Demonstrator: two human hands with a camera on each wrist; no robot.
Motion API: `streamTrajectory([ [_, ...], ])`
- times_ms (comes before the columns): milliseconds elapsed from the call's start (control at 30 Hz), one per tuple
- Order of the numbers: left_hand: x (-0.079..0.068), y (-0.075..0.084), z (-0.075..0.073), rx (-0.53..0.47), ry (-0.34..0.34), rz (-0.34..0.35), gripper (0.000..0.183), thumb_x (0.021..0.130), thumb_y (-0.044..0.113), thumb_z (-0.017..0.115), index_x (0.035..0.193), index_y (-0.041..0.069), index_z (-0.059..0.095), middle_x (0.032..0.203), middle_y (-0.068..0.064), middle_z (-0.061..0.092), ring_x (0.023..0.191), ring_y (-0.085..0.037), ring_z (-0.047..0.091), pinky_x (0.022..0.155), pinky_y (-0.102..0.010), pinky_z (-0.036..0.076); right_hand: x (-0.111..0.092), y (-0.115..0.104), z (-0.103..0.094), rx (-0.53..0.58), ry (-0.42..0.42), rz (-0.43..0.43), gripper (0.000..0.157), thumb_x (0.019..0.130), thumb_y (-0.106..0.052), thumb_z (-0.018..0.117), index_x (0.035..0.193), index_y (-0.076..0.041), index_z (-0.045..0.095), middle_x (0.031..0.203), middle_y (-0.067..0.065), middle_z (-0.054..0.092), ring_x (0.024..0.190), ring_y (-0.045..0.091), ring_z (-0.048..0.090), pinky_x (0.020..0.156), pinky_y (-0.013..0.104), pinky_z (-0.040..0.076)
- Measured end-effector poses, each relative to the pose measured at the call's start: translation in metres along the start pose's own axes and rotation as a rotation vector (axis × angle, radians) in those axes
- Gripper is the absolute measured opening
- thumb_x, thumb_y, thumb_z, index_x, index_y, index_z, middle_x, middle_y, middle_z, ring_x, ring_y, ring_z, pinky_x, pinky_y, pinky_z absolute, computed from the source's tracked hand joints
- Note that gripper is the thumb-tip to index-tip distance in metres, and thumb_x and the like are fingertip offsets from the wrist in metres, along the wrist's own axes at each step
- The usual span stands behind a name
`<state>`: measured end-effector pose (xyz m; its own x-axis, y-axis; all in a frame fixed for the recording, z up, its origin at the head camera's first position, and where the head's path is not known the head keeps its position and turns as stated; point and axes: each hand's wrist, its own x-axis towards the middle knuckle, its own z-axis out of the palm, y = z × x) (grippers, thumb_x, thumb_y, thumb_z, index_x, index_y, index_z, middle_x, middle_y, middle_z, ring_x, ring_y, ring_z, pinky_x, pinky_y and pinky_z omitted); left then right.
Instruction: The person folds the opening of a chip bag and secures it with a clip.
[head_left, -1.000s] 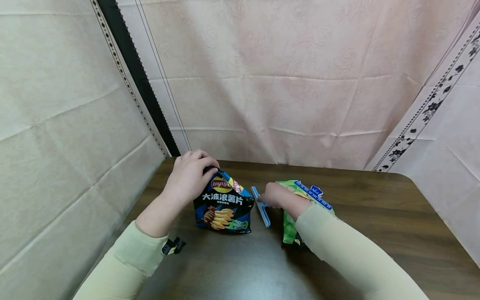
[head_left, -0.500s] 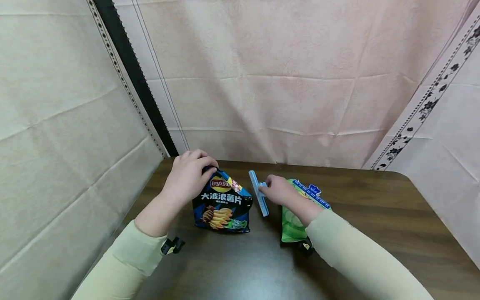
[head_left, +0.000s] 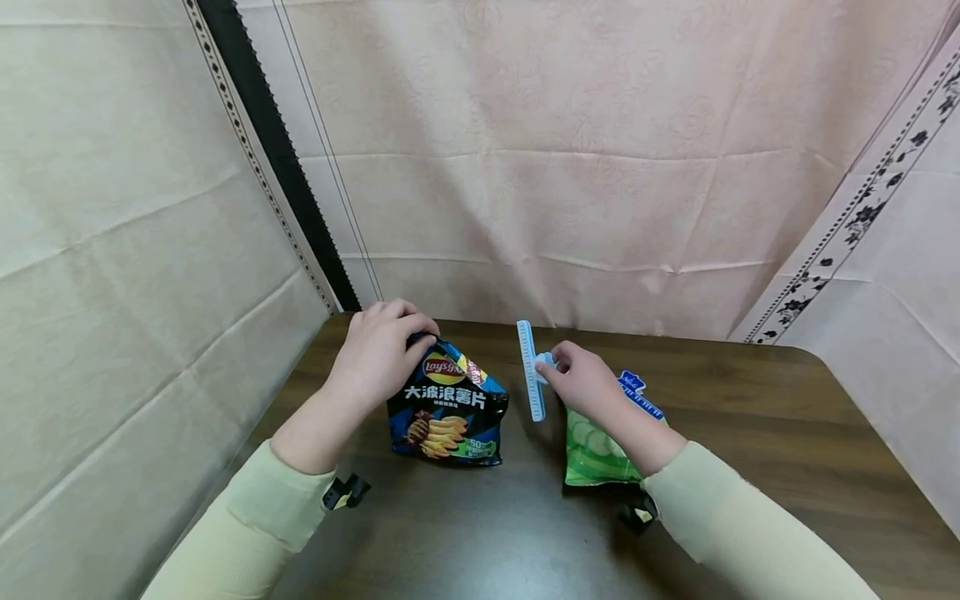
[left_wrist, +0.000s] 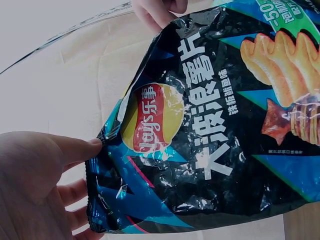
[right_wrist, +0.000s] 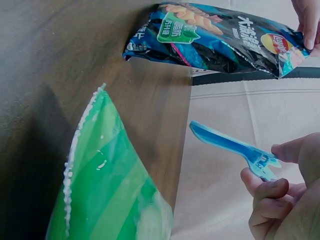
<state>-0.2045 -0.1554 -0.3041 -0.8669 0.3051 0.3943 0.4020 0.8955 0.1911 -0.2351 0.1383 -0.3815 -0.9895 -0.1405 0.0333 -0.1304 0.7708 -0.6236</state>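
My left hand [head_left: 378, 354] pinches the top left corner of a black and blue chip bag [head_left: 450, 417], which stands upright on the table. In the left wrist view, the thumb lies on the front of the bag's crimped top edge and the fingers go behind it. Between thumb and fingers, my right hand [head_left: 585, 379] pinches the grip of a light blue bag clip [head_left: 531, 371]. The clip is off the table, its long bar apart from the black bag. The right wrist view shows the clip [right_wrist: 230, 145] from its end.
Under my right wrist stands a green chip bag [head_left: 592, 450], partly hidden by the arm, with a dark blue clip [head_left: 641, 400] along its top. The brown wooden table [head_left: 465, 533] ends at a pale cloth backdrop [head_left: 570, 208].
My right hand has lifted the light blue clip up from beside the black bag, moved it slightly right and turned it more upright. The left hand and black bag have stayed in place.
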Motion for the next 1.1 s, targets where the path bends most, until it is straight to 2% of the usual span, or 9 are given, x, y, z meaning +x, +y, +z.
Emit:
streamTrajectory([
  [333,0.000,0.000,0.000,-0.008,-0.001,-0.003,0.016,0.098,0.031,0.063,0.107,0.022,0.074,0.115,-0.003,0.061,0.109,-0.029,0.052,0.097,-0.053,0.036,-0.013,-0.003,0.001,0.063,0.019,-0.011,0.037,0.098,-0.044,0.059,0.119,-0.013,0.059,0.107,0.010,0.068,0.081,0.022,0.061,0.063,0.031,0.052],
  [533,-0.001,0.000,0.000,-0.012,0.002,-0.003,0.016,0.098,0.031,0.064,0.106,0.022,0.074,0.114,-0.003,0.061,0.109,-0.029,0.052,0.097,-0.054,0.037,-0.019,-0.005,0.001,0.050,0.020,-0.089,0.037,0.098,-0.041,0.061,0.123,-0.013,0.059,0.106,0.007,0.066,0.083,0.020,0.059,0.061,0.030,0.050],
  [733,0.000,0.000,0.000,-0.015,0.003,-0.001,0.016,0.098,0.031,0.064,0.106,0.022,0.074,0.114,-0.002,0.061,0.108,-0.028,0.052,0.096,-0.053,0.037,-0.020,-0.004,0.000,0.054,0.000,-0.164,0.034,0.098,-0.035,0.063,0.122,-0.012,0.057,0.100,0.005,0.064,0.077,0.020,0.054,0.059,0.031,0.048],
  [1100,-0.001,-0.001,-0.001,-0.022,0.015,0.006,0.015,0.098,0.030,0.064,0.105,0.022,0.074,0.113,-0.001,0.061,0.107,-0.028,0.053,0.096,-0.053,0.037,-0.020,-0.007,-0.003,0.045,-0.021,-0.236,0.023,0.100,-0.030,0.061,0.117,-0.014,0.058,0.094,0.002,0.062,0.074,0.019,0.054,0.060,0.032,0.048],
])
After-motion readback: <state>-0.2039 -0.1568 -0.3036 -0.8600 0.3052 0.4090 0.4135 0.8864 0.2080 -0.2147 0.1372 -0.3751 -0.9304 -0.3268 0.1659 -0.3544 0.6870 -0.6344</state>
